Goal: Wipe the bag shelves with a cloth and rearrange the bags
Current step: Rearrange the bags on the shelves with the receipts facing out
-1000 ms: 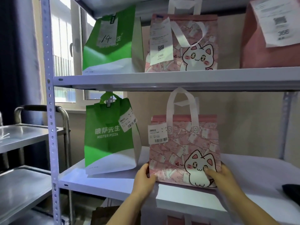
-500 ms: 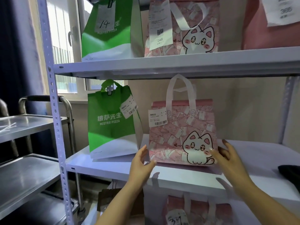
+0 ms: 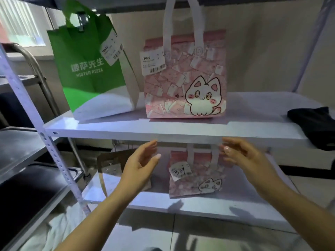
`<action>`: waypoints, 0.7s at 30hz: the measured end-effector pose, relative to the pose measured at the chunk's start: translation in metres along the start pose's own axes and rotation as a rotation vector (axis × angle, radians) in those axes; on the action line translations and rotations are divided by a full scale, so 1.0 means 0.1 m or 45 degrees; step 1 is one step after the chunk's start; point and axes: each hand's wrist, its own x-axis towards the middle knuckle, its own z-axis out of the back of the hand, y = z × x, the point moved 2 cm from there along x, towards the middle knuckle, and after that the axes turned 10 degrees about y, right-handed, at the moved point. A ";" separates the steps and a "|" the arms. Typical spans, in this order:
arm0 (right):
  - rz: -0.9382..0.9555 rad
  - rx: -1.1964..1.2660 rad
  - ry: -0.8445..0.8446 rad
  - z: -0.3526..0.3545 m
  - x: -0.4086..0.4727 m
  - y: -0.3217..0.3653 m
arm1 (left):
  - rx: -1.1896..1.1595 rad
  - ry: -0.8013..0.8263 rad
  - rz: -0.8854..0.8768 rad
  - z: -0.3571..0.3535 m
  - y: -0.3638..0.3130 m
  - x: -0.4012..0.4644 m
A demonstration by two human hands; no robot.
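Two hands, the left hand (image 3: 143, 160) and right hand (image 3: 243, 156), hang open and hold nothing, just in front of the lower shelf (image 3: 181, 205). Between them, a bit farther in, stands the pink bag (image 3: 197, 178), upright, near the shelf's front edge, tagged "34". Above, the green bag (image 3: 87, 69) says "MISTER PIZZA", and both upper tags read "18022".
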 end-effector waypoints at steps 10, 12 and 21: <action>-0.457 0.100 -0.126 -0.07 -0.05 -1.22 | 0.220 0.066 0.424 -0.28 0.82 -0.30; -0.513 0.119 -0.225 -0.02 0.03 -1.42 | 0.255 0.090 0.470 -0.33 0.93 -0.32; -0.689 0.123 -0.321 0.14 0.34 -1.66 | 0.193 0.162 0.628 -0.64 1.09 -0.06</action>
